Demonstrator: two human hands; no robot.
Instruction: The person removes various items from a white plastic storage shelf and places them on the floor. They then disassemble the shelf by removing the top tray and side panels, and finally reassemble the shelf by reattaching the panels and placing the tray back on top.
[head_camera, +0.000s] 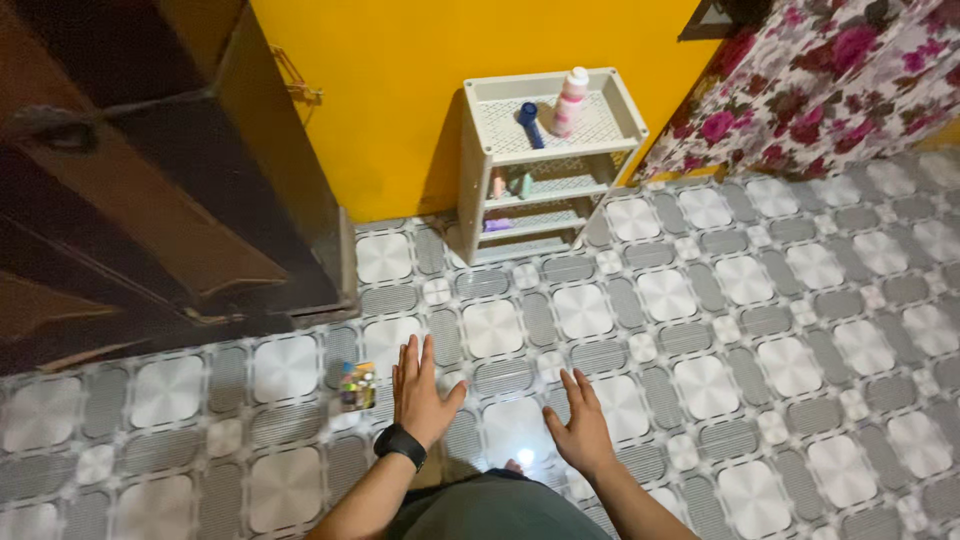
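Observation:
I look down at a tiled floor (700, 330) with a grey and white pattern. My left hand (420, 390) is held out flat, fingers spread, palm down, with a black watch on its wrist. My right hand (580, 425) is likewise out, fingers apart. Neither holds anything. A small colourful packet (357, 386) lies on the floor just left of my left hand, not touching it. My toes and grey clothing show at the bottom between my arms.
A small white plastic rack (545, 165) stands against the yellow wall (420, 90), with a pink-and-white bottle (571, 100) and a blue object (530, 122) on top. A dark wooden cabinet (150, 180) fills the left. A floral cloth (830, 80) covers furniture at the top right.

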